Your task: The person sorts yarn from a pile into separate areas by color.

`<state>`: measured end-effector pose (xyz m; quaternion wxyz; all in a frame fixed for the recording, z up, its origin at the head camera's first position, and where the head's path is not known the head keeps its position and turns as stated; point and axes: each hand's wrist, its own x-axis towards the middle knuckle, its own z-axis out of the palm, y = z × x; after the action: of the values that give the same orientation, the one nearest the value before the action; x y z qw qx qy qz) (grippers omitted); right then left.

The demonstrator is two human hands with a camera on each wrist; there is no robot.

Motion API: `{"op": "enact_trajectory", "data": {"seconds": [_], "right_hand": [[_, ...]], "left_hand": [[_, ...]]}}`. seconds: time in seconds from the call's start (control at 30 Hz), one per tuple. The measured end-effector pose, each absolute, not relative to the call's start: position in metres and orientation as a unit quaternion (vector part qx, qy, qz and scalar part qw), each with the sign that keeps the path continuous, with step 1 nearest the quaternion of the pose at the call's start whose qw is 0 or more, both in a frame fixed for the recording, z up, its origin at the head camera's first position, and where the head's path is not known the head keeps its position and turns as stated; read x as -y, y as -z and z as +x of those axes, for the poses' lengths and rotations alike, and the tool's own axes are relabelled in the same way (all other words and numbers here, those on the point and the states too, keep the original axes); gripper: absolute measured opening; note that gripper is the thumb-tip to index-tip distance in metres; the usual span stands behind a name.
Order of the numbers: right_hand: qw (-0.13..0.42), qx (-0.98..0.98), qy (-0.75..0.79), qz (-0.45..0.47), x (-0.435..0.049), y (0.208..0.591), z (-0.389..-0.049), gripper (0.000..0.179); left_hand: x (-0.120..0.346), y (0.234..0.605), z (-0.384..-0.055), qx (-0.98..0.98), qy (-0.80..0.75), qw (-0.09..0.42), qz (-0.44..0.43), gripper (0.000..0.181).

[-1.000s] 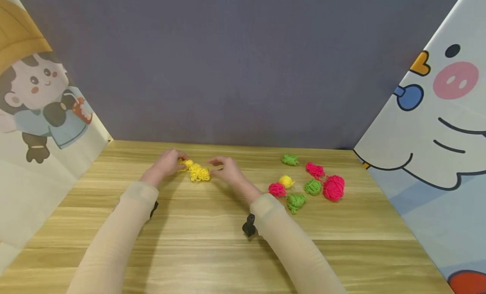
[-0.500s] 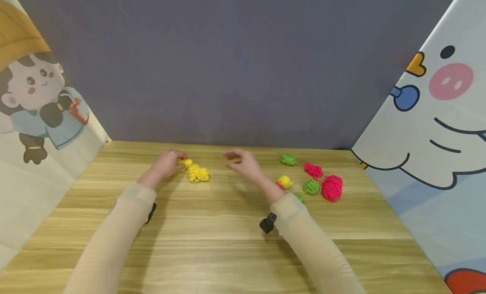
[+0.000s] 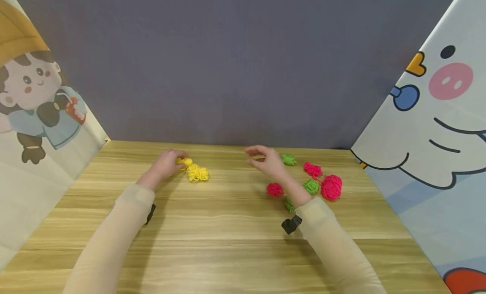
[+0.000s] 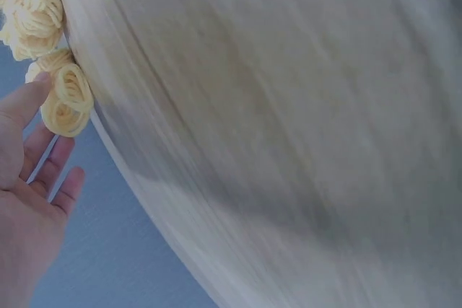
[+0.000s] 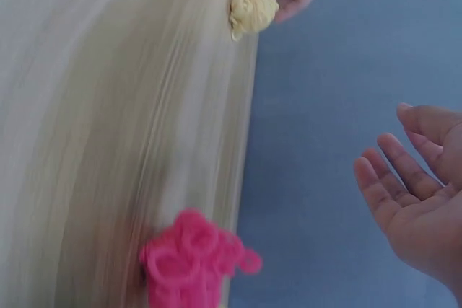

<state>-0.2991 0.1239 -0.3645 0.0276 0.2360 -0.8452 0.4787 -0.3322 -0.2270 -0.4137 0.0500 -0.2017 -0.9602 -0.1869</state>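
Observation:
At the left back of the wooden table, my left hand [image 3: 164,164] pinches a small yellow yarn ball [image 3: 184,162]. In the left wrist view the thumb [image 4: 32,99] lies against its coiled loops, with the other fingers behind. Touching it on the right is a looser yellow yarn bundle [image 3: 198,173]. My right hand [image 3: 270,164] hovers over the table with fingers spread and nothing in them. Close beside it are a green yarn bundle [image 3: 289,160] and a pink one [image 3: 275,189]. The right forearm hides part of another green bundle [image 3: 289,204].
Farther right lie a green yarn ball [image 3: 311,187], a small pink bundle [image 3: 313,170] and a large pink yarn ball [image 3: 331,187]. A grey panel [image 3: 235,74] stands along the table's back edge, with printed cartoon panels at both sides.
My right hand has moved away from the yellow yarn to the right, with its forearm now covering the yellow ball there. The left hand has stayed at its yellow yarn ball.

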Motion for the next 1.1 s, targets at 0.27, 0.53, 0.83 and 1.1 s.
{"op": "enact_trajectory", "data": {"seconds": [0.27,0.53,0.83,1.1], "right_hand": [[0.029,0.848,-0.475,0.234,-0.149,0.360,-0.291,0.034],[0.027,0.854,-0.474,0.215,-0.175,0.364,-0.285,0.034],[0.055,0.859,-0.467,0.205,-0.205,0.374,-0.279,0.037],[0.076,0.869,-0.449,0.195,-0.229,0.389,-0.279,0.034]], "left_hand": [[0.229,0.413,-0.330,0.958,0.195,0.056,-0.205,0.038],[0.228,0.406,-0.319,0.951,0.212,0.062,-0.215,0.039],[0.222,0.406,-0.304,0.948,0.228,0.063,-0.212,0.043],[0.217,0.407,-0.293,0.950,0.234,0.051,-0.201,0.046]]}}
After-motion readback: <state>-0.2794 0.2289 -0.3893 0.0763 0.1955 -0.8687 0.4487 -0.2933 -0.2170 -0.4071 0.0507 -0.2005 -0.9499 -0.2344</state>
